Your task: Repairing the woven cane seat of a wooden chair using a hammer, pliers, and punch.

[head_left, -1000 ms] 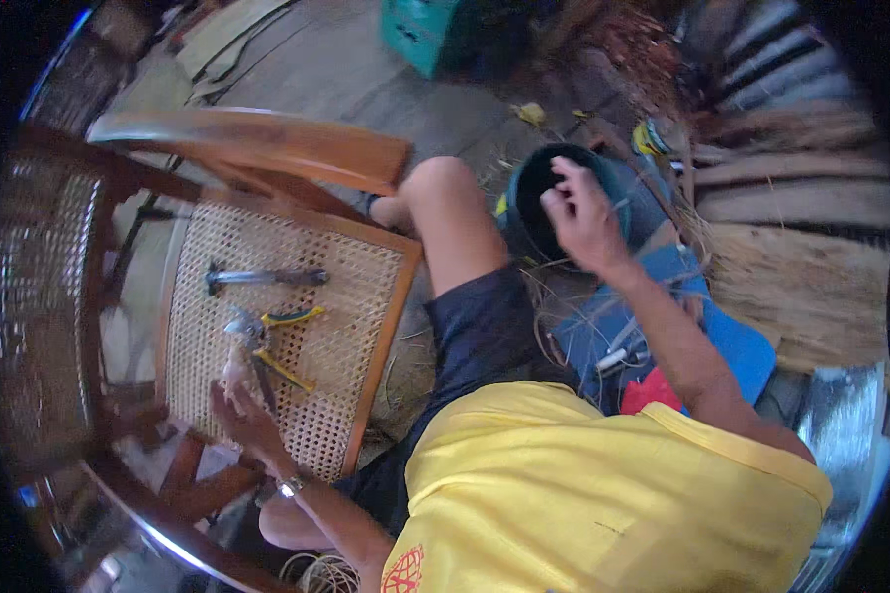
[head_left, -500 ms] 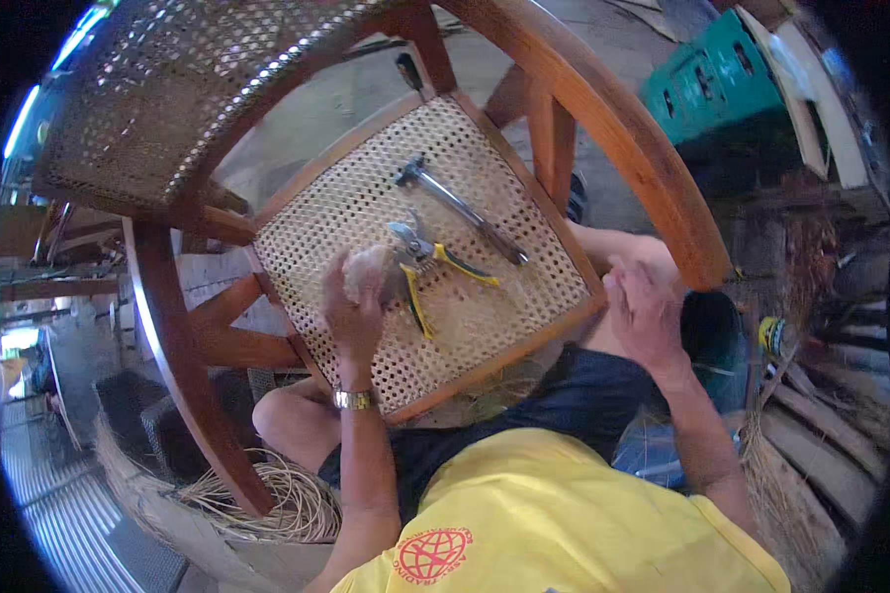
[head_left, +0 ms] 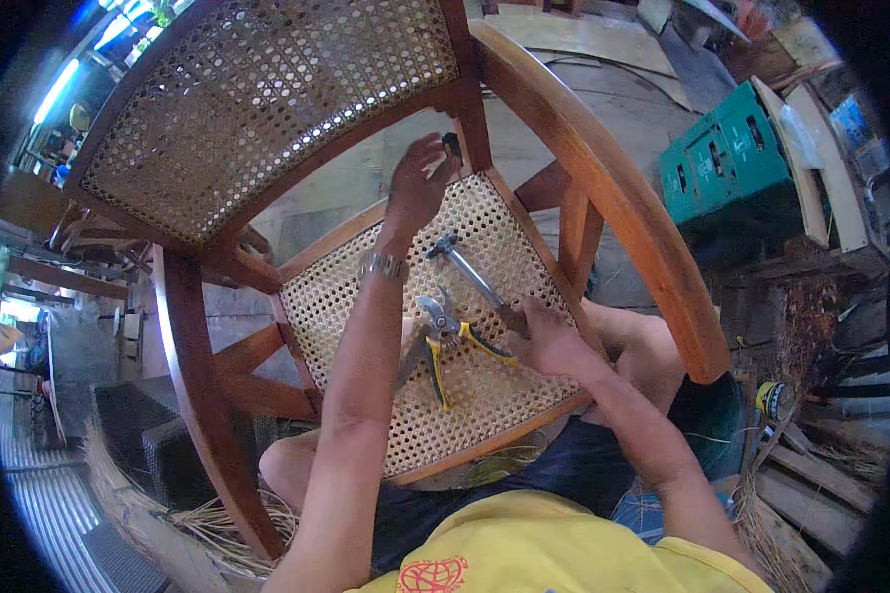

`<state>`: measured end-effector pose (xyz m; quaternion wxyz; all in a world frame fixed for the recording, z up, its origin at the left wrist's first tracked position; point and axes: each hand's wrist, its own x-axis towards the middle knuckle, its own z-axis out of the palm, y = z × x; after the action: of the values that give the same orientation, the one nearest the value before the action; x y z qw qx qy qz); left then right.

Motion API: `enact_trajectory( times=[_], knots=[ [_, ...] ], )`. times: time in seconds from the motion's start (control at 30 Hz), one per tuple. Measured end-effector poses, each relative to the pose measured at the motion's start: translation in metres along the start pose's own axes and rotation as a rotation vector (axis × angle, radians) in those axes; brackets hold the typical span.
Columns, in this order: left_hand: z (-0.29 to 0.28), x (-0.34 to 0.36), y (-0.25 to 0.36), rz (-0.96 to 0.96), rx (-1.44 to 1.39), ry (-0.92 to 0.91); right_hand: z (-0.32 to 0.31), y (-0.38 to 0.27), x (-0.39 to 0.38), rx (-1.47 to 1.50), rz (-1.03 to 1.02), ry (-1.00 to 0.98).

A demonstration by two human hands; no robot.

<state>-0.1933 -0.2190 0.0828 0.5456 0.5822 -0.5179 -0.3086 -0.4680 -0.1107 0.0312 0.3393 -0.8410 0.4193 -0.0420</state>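
Observation:
A wooden armchair with a woven cane seat (head_left: 485,425) stands before me. My left hand (head_left: 417,193) reaches over the seat's far edge, fingers apart, close to a dark-handled tool (head_left: 452,146) standing at the back corner. Whether the fingertips touch it I cannot tell. My right hand (head_left: 549,341) is closed round the handle end of a hammer (head_left: 475,277), whose head rests on the cane. Pruning shears (head_left: 443,326) with yellow and black handles lie spread beside it. A pale lump (head_left: 408,334) shows partly behind my left forearm.
The chair's cane backrest (head_left: 267,109) rises at far left, and its curved armrests (head_left: 603,168) flank the seat. A green crate (head_left: 727,163) stands at right, near a small yellow can (head_left: 773,399). Loose cane strands (head_left: 232,524) lie at lower left.
My left hand has let go of the pale lump and moved away to the seat's far corner. The right hand has come in from the seat's right edge and taken the hammer's handle.

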Motion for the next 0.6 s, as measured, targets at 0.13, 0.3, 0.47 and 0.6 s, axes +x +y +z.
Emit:
enact_trajectory(
  times=[0.13,0.3,0.47,0.6],
  knots=[
    [0.0,0.015,-0.017,0.088,-0.014,-0.183,-0.007,0.002,0.006,0.612,0.263,-0.294],
    [0.0,0.021,-0.026,0.113,-0.141,-0.198,-0.017,-0.023,-0.022,0.855,0.101,-0.127],
    [0.001,0.019,-0.029,0.111,0.105,-0.133,-0.061,-0.056,-0.027,0.801,0.046,0.06],
    [0.005,0.014,-0.029,0.203,0.129,-0.037,-0.095,-0.081,0.014,0.375,-0.064,0.435]
  ],
)
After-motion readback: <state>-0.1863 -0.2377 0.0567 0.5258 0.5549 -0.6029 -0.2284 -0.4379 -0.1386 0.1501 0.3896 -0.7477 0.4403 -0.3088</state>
